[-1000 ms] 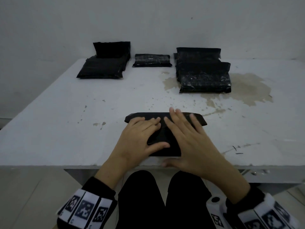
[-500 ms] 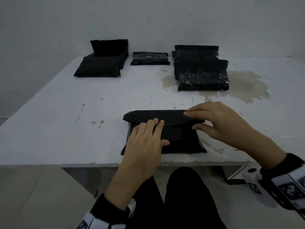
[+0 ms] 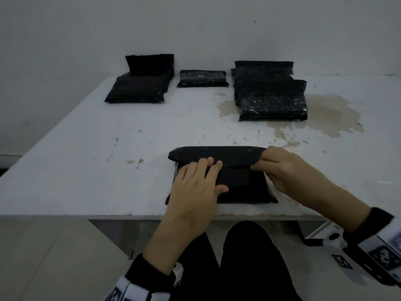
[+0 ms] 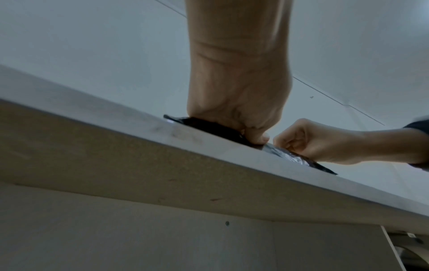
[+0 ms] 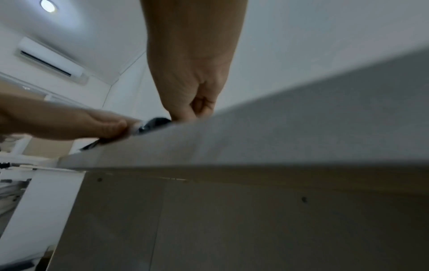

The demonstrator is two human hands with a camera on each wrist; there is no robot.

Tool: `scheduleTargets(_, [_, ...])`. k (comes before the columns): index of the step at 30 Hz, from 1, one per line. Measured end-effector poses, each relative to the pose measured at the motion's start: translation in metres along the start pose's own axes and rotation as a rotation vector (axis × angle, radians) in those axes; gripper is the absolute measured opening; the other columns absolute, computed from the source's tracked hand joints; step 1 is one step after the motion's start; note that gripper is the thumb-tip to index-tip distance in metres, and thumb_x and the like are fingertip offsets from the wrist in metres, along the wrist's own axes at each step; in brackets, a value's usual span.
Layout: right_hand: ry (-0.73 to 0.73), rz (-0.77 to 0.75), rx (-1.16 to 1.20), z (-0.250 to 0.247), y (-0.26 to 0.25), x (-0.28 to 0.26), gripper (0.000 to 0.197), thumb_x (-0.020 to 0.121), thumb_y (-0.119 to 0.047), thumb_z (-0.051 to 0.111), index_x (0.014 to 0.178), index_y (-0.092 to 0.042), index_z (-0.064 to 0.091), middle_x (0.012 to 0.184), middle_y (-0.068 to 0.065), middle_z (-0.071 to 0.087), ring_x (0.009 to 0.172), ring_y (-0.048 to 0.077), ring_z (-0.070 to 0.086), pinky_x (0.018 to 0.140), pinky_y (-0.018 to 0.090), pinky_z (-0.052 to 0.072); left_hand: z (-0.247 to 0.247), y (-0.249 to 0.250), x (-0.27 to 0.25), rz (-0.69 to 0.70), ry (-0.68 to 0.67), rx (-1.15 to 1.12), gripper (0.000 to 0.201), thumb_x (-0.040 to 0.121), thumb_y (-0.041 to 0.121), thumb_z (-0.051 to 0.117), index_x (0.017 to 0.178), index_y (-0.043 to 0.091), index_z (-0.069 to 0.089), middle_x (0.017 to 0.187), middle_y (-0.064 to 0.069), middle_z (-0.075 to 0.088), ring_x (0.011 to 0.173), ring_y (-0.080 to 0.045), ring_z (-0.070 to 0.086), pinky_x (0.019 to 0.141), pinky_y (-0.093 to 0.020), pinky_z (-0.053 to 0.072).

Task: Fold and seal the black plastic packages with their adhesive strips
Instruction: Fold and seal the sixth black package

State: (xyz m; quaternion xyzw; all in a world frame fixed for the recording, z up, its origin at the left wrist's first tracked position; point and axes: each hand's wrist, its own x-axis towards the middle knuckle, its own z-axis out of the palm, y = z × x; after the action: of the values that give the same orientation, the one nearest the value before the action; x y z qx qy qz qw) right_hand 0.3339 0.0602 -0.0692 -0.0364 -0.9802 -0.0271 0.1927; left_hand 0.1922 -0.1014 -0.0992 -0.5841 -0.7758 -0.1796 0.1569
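A black plastic package [image 3: 240, 190] lies at the table's near edge, its flap [image 3: 219, 155] folded toward me across the top. My left hand [image 3: 201, 179] presses flat on the package's left half, its fingers straight and their tips at the flap's edge. My right hand [image 3: 263, 161] pinches the right end of the flap between thumb and curled fingers. In the left wrist view the left hand [image 4: 239, 113] bears down on the package [image 4: 209, 126], with the right hand [image 4: 311, 143] curled beside it. The right wrist view shows the right hand [image 5: 192, 104] at the package [image 5: 154, 122].
At the back of the white table [image 3: 86, 170] lie a left pile of black packages [image 3: 138, 90], a small package [image 3: 202, 78] in the middle and a right pile [image 3: 271, 101]. A brown stain [image 3: 329, 114] spreads beside the right pile. A wall stands close behind.
Both hands lay flat on the package a second ago. The right hand has moved to the flap's right end and now pinches it. The left hand stays pressing.
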Motion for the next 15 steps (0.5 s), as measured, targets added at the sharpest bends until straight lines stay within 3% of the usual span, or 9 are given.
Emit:
scheduleTargets(3, [-0.035, 0.047, 0.007, -0.017, -0.011, 0.003, 0.032, 0.055, 0.017, 0.059, 0.076, -0.004, 0.071, 0.068, 0.009, 0.064, 0.06, 0.03, 0.062, 0.049, 0.036, 0.053, -0.003, -0.001, 0.0, -0.002, -0.017, -0.036, 0.051, 0.086, 0.041, 0.034, 0.108, 0.008, 0.067, 0.099, -0.005, 0.067, 0.082, -0.02, 0.065, 0.074, -0.028, 0.052])
scheduleTargets(6, [0.05, 0.172, 0.103, -0.026, -0.03, 0.018, 0.025, 0.074, 0.003, 0.057, 0.09, -0.008, 0.072, 0.08, 0.006, 0.066, 0.074, 0.026, 0.061, 0.065, 0.035, 0.046, -0.007, -0.002, 0.001, -0.011, -0.068, -0.127, 0.052, 0.085, 0.043, 0.036, 0.108, 0.007, 0.065, 0.099, -0.004, 0.066, 0.084, -0.021, 0.064, 0.079, -0.028, 0.049])
scheduleTargets(9, [0.069, 0.367, 0.244, -0.008, -0.044, 0.033, 0.026, 0.087, -0.01, 0.06, 0.112, -0.009, 0.067, 0.103, 0.004, 0.061, 0.098, 0.021, 0.054, 0.084, 0.028, 0.039, -0.015, -0.001, 0.001, -0.062, -0.082, -0.259, 0.056, 0.084, 0.049, 0.038, 0.117, 0.009, 0.058, 0.106, -0.002, 0.06, 0.095, -0.02, 0.057, 0.089, -0.02, 0.027])
scheduleTargets(11, [0.037, 0.44, 0.293, 0.009, -0.051, 0.036, 0.025, 0.089, -0.009, 0.055, 0.112, -0.008, 0.067, 0.105, 0.006, 0.061, 0.101, 0.021, 0.054, 0.085, 0.025, 0.037, -0.02, -0.001, 0.001, -0.113, -0.059, -0.339, 0.063, 0.086, 0.051, 0.048, 0.136, 0.014, 0.04, 0.116, 0.007, 0.05, 0.107, -0.009, 0.042, 0.091, -0.011, 0.015])
scheduleTargets(12, [0.073, 0.456, 0.303, 0.015, -0.056, 0.035, 0.024, 0.089, -0.006, 0.053, 0.107, -0.006, 0.069, 0.101, 0.009, 0.062, 0.097, 0.024, 0.056, 0.082, 0.029, 0.04, -0.02, -0.001, 0.001, -0.136, -0.07, -0.387, 0.072, 0.086, 0.047, 0.054, 0.144, 0.017, 0.025, 0.118, 0.011, 0.044, 0.106, -0.002, 0.034, 0.092, -0.01, 0.011])
scheduleTargets(14, [0.181, 0.449, 0.28, 0.022, -0.066, 0.029, 0.029, 0.084, -0.007, 0.045, 0.096, -0.001, 0.07, 0.089, 0.011, 0.062, 0.082, 0.028, 0.058, 0.071, 0.036, 0.044, -0.016, -0.002, 0.001, -0.216, -0.058, -0.512, 0.095, 0.079, 0.039, 0.067, 0.144, 0.026, -0.002, 0.117, 0.013, 0.042, 0.103, 0.003, 0.031, 0.095, -0.011, 0.013])
scheduleTargets(15, [0.224, 0.44, 0.274, 0.025, -0.07, 0.025, 0.034, 0.081, -0.013, 0.041, 0.094, -0.001, 0.07, 0.085, 0.01, 0.061, 0.077, 0.026, 0.057, 0.067, 0.034, 0.043, -0.016, -0.002, 0.001, -0.269, -0.016, -0.578, 0.104, 0.074, 0.037, 0.073, 0.14, 0.032, -0.006, 0.115, 0.012, 0.043, 0.103, 0.0, 0.034, 0.096, -0.014, 0.019])
